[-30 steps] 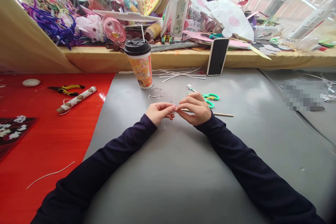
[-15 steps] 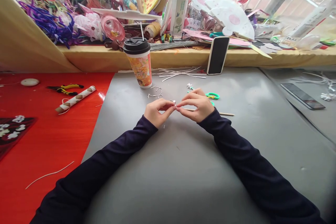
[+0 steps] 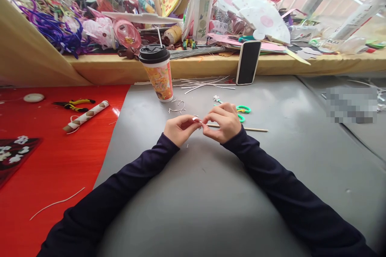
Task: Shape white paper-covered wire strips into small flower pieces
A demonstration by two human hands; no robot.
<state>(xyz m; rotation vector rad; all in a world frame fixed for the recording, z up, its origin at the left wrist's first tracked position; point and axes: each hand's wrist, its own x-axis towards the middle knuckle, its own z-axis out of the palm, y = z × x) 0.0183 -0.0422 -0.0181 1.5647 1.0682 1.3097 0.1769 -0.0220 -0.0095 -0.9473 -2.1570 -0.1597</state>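
Observation:
My left hand (image 3: 178, 128) and my right hand (image 3: 224, 121) meet fingertip to fingertip over the grey table (image 3: 211, 192). Both pinch one small white paper piece (image 3: 198, 121) between thumb and fingers; most of it is hidden by the fingers. A thin wooden stick (image 3: 253, 129) lies on the table just behind my right hand, and green-handled scissors (image 3: 243, 110) lie beyond that. Small curled white strips (image 3: 177, 107) lie ahead of my left hand.
A paper cup with a black lid (image 3: 157, 72) stands ahead on the left. A phone (image 3: 248, 62) leans on the cluttered ledge. White strips (image 3: 205, 83) lie near it. Pliers (image 3: 74, 104) and a paper roll (image 3: 86, 115) rest on the red mat (image 3: 54, 160).
Both hands stay together on the small white piece; the fingers have shifted slightly and the hands have drifted a little to the left.

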